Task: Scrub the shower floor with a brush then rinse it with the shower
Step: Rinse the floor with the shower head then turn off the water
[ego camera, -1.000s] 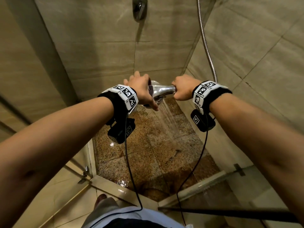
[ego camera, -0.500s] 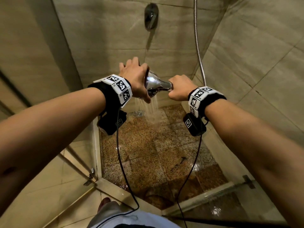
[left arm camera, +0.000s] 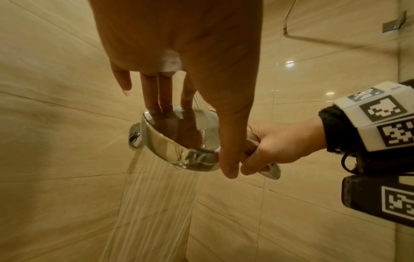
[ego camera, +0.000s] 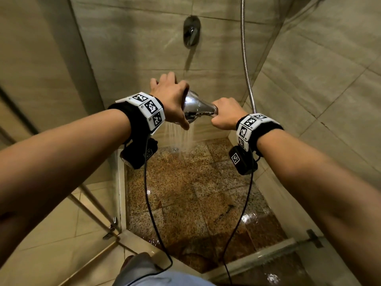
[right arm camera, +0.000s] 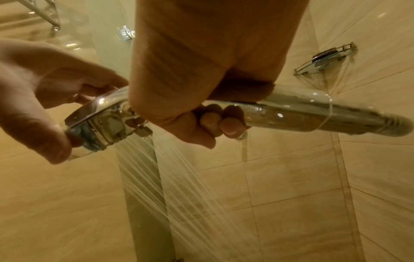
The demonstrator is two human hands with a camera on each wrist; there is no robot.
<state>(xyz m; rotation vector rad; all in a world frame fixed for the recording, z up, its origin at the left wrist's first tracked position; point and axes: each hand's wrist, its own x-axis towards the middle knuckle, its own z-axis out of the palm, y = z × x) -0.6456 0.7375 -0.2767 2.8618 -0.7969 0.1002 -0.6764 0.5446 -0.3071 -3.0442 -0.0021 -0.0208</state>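
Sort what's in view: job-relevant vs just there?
In use: shower head, right hand gripping its handle, left hand on its rim, hose, spray, floor.
Idle: tap, corner shelf, glass door.

chrome shower head [ego camera: 196, 107] | held level, spraying down | granite shower floor [ego camera: 185, 193] wet

The shower floor [ego camera: 185, 195] is speckled brown stone tile, wet and glossy. Spray [ego camera: 181, 139] lands on its far part, just beside a small drain [ego camera: 175, 149]. Water pools shining at the near right edge by a pale curb [ego camera: 247, 259].
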